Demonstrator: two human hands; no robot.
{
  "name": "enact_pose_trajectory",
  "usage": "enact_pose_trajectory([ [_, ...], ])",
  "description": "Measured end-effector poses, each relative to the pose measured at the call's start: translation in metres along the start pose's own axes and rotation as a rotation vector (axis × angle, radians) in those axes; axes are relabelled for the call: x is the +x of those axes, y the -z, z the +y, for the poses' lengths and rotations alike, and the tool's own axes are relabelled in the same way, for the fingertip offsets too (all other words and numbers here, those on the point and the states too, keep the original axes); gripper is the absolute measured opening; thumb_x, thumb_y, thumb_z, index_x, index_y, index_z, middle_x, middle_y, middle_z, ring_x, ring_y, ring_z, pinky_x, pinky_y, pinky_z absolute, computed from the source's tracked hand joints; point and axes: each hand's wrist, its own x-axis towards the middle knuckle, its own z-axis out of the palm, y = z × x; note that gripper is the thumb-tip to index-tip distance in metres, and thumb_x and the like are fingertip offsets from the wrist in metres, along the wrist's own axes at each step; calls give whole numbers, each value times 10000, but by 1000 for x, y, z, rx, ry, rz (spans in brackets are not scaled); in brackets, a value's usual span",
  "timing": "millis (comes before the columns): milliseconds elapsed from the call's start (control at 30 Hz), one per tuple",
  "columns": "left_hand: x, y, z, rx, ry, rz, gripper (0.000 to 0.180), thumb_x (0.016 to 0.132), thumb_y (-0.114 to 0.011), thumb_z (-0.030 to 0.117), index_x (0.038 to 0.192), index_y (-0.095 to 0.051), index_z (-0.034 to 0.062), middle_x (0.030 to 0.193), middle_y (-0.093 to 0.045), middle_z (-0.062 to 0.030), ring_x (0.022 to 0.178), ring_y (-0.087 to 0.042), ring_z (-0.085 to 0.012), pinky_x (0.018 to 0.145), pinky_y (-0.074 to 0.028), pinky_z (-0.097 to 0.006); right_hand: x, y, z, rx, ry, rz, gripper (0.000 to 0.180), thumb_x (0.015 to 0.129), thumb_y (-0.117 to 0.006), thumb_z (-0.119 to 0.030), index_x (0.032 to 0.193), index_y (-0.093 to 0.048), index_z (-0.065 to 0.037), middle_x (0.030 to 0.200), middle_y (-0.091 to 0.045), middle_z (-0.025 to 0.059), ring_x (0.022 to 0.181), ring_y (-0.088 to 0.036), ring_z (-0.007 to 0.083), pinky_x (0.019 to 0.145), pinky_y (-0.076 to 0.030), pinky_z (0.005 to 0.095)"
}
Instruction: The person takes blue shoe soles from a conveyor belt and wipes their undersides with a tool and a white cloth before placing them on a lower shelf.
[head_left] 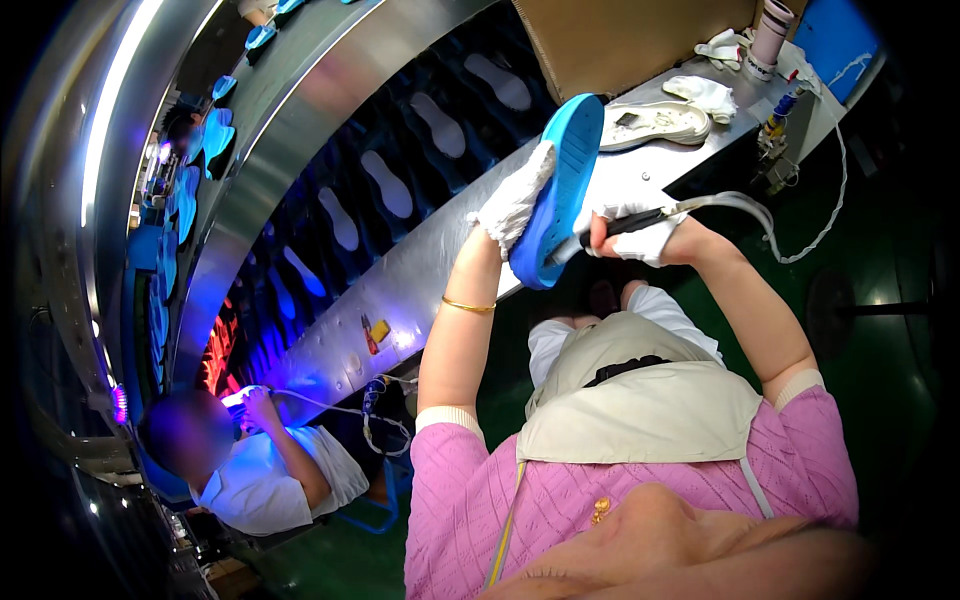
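Note:
A blue shoe sole (pixel 572 165) is held up tilted above the metal ledge, its lighter blue inner face toward the right. Wrapped round its left edge is my left hand (pixel 515 200), in a white glove and closed on the sole. My right hand (pixel 640 228), gloved in white with bare fingertips showing, grips a black-handled brush (pixel 641 221) with a pale hose at its rear. The brush's grey tip is at the lower, near end of the sole, seemingly touching its inner face. Fingers behind the sole are hidden.
Along the conveyor (pixel 330 150) lie several pale and blue soles. A white shoe (pixel 655 124) and white cloth (pixel 703 96) rest on the metal ledge (pixel 430 235), beside a cardboard panel (pixel 640 45). The hose (pixel 770 215) loops right. Another person (pixel 280 470) sits at left.

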Motion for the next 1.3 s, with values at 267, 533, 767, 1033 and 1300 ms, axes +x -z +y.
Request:
enact_pose_trajectory([
  [267, 0, 0, 4, -11, 76, -6, 610, 854, -562, 538, 1234, -517, 63, 990, -615, -92, 754, -598, -156, 646, -528, -291, -2, 16, -5, -57, -33, -59, 117, 713, -624, 24, 773, -603, -75, 821, -607, 25, 757, -569, 139, 712, -459, 265],
  [533, -22, 1, 15, -173, 74, -11, 590, 863, -511, 560, 1120, -537, 30, 935, -625, -117, 718, -633, -198, 611, -561, -319, -3, 29, -9, -318, -21, 9, 94, 706, -650, -13, 765, -619, -80, 780, -606, 10, 756, -569, 115, 688, -452, 253],
  [767, -41, 36, 22, -806, -425, -151, 769, 848, -379, 675, 1336, -416, 81, 1288, -511, -156, 1126, -529, -289, 1005, -403, -430, -12, 26, -20, -10, 220, 211, 144, 781, -679, -21, 850, -556, -53, 792, -596, 17, 779, -562, 91, 734, -455, 241],
  [1033, -44, -21, -64, -834, -117, -230, 734, 835, -509, 600, 1267, -453, 9, 1146, -577, -191, 1045, -573, -314, 954, -454, -438, -8, 5, 4, -232, 338, 522, 161, 748, -698, -50, 816, -555, -22, 711, -584, 22, 654, -529, 71, 604, -445, 227],
  [1300, -34, -46, -90, -970, -268, -243, 551, 937, -429, 484, 1278, -432, 52, 1217, -520, -97, 1095, -514, -218, 979, -427, -356, -10, -26, -2, -435, 437, 402, 149, 720, -636, 20, 826, -571, -63, 701, -566, 61, 638, -571, 142, 588, -468, 256],
])
